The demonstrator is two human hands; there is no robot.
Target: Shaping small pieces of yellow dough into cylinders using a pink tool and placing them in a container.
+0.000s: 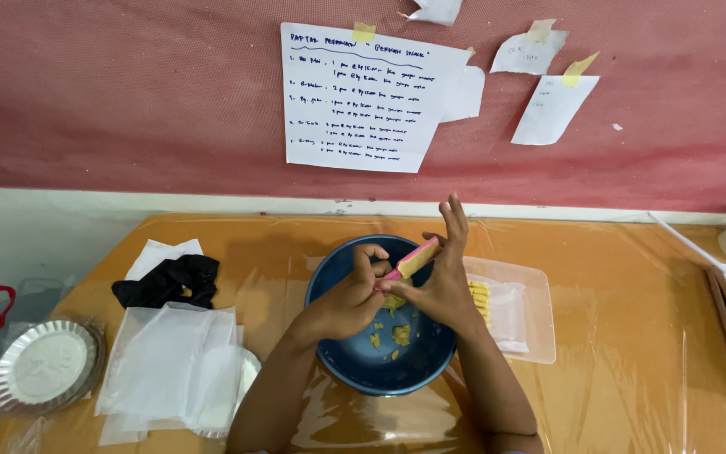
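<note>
**Orange table, blue bowl, pink mould in both hands**

Red wall [128, 101] fills the upper half of the view, with handwritten paper sheets [363, 97] taped to it above a pale strip. Below it spreads the orange table [632, 336], covered in clear plastic film. At its left lie a stack of translucent plastic sheets [170, 361], a black cloth [170, 282] and a round foil pan [44, 367]. At centre stands a dark blue bowl [363, 370] holding crumbs of yellow dough [400, 335]. Just right of it, touching its rim, sits a clear plastic tray [527, 311] with ridged yellow pieces [481, 298] inside.

Over the bowl, the left hand [350, 298] is curled, fingertips pinching the lower end of a pink mould [413, 259]. The right hand [443, 286] cradles the mould from behind, fingers extended upward. The mould's long axis runs diagonally, its upper end pointing up and right toward the wall, yellow dough showing along its face.
</note>
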